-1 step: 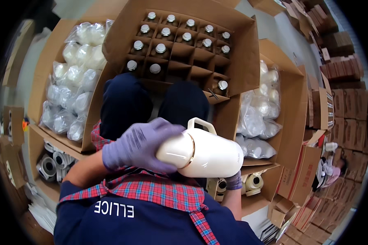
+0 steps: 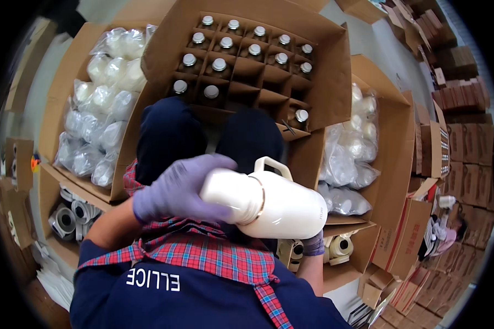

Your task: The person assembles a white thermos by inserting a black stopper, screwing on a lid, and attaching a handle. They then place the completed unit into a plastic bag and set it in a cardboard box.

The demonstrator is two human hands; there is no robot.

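Note:
A glossy cream-white vacuum jug (image 2: 288,205) with a loop handle (image 2: 273,165) and a gold ring lies tilted across my lap. My left hand (image 2: 181,189), in a purple glove, is closed round its white lid (image 2: 225,192). Between the lid and the gold ring, ridges like a threaded neck show. Under the jug's base end is my right hand (image 2: 314,244); only its purple glove's cuff side shows, and its fingers are hidden behind the jug.
Ahead stands a divided carton (image 2: 335,82) of bottles with silvery-white caps (image 2: 219,64); several cells hold none. Open cartons of bagged white parts (image 2: 101,98) flank my knees. Lower boxes hold ring-shaped parts (image 2: 66,219). At far right are stacked cartons (image 2: 469,142) and another person (image 2: 447,233).
My left hand has drawn the lid a little to the left, away from the gold ring, and ridges now show there. The jug body stays nearly in place.

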